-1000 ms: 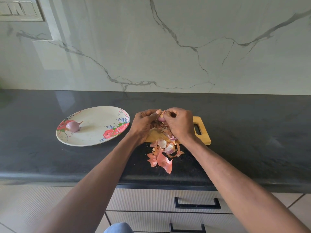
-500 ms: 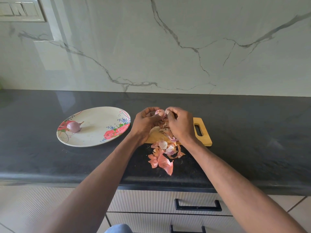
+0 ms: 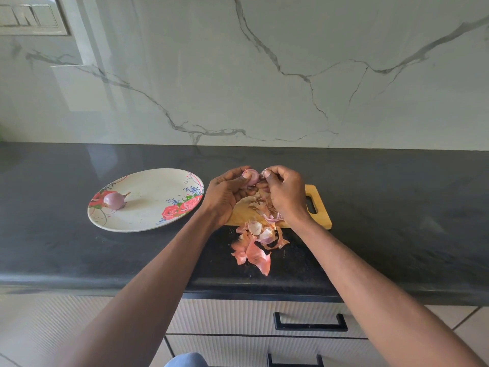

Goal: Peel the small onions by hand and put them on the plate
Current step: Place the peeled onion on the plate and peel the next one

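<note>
Now, onion in hand: a small pinkish onion (image 3: 251,178) is held above the far edge of the wooden cutting board (image 3: 318,207), between the two hands.
Left hand: the left hand (image 3: 226,193) curls its fingers round the onion from the left, thumb against it.
Right hand: the right hand (image 3: 284,193) has its fingers curled and pinches at the onion's right side; whether it holds a strip of skin cannot be told.
Peeled onion: one purple peeled onion (image 3: 114,200) lies on the left part of the flowered plate (image 3: 148,221), well apart from the hands.
Plate: it sits on the dark counter (image 3: 397,207), just left of the cutting board.
Skins: loose onion skins (image 3: 255,250) lie on the board's near edge and spill onto the counter toward its front edge.
</note>
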